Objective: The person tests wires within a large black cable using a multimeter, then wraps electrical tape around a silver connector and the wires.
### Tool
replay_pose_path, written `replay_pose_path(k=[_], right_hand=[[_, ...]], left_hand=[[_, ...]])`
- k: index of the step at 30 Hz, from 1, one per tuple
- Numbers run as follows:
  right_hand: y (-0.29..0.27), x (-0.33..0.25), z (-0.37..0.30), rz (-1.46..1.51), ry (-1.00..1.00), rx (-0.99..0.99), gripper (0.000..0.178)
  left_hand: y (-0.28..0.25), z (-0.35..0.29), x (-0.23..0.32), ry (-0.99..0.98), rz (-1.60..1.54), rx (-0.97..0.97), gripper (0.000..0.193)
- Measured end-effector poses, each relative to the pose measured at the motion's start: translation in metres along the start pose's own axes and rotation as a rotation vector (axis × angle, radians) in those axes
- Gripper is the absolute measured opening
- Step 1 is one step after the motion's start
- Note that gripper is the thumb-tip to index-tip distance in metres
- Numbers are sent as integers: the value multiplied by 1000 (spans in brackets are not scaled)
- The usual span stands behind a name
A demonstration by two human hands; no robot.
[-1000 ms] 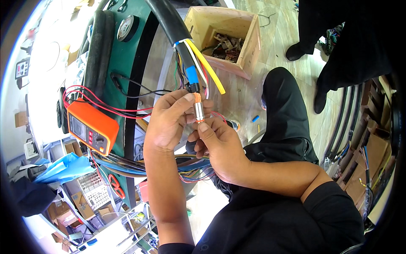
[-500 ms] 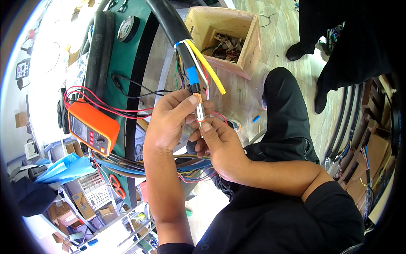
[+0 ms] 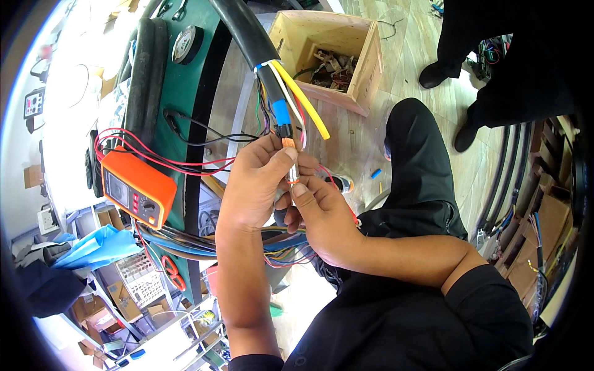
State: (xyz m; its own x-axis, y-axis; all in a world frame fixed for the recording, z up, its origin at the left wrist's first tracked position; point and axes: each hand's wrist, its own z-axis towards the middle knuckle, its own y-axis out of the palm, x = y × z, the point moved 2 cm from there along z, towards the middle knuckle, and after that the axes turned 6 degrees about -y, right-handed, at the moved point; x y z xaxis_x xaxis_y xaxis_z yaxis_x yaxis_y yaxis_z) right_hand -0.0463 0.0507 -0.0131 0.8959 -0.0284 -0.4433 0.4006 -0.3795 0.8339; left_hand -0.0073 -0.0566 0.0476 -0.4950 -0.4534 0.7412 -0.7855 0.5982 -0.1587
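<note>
A thick black cable [image 3: 244, 31] comes down from the top, its outer jacket cut back. From it runs a black inner core with blue tape [image 3: 281, 112], ending in bare copper strands [image 3: 288, 142]. Just below the copper is a slim silver metal piece [image 3: 294, 172] with an orange ring. My left hand [image 3: 253, 179] is closed, thumb and fingers pinching where the strands meet the silver piece. Lower down, my right hand [image 3: 322, 213] pinches the same piece near the ring. My fingers partly hide the joint. Beside the core hang a yellow wire [image 3: 306, 105] and a white wire [image 3: 289, 86].
An orange multimeter [image 3: 137, 188] with red and black leads lies on the green bench [image 3: 185, 99] at left, near red-handled scissors [image 3: 173, 273]. A wooden box [image 3: 365, 74] of scraps stands on the floor ahead. Another person's dark-trousered legs [image 3: 482, 43] are at upper right.
Both hands have shifted slightly down and closer together. More copper shows above my left thumb, and less of the silver piece shows between the hands.
</note>
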Motion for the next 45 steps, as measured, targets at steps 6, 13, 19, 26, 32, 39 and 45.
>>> replay_pose_path(k=[6,13,19,26,32,39,45], right_hand=[[-2,-3,0,-16,-6,-14,28],[-1,-2,0,-16,-5,-5,27],[0,-3,-1,-11,-18,3,26],[0,-3,0,5,-10,8,23],[0,-4,-1,17,-3,18,21],[-2,-2,-2,-17,-27,4,28],[-2,-5,-2,-91,-23,22,29]], left_hand=[[0,0,-4,15,-172,-38,31],[-4,1,-4,5,-232,-88,33],[-5,5,-6,17,-264,-150,33],[-11,8,-12,9,-289,-234,33],[-10,9,-12,-8,-315,-256,32],[-10,9,-13,-3,-332,-262,31],[-12,13,-15,18,-354,-301,29]])
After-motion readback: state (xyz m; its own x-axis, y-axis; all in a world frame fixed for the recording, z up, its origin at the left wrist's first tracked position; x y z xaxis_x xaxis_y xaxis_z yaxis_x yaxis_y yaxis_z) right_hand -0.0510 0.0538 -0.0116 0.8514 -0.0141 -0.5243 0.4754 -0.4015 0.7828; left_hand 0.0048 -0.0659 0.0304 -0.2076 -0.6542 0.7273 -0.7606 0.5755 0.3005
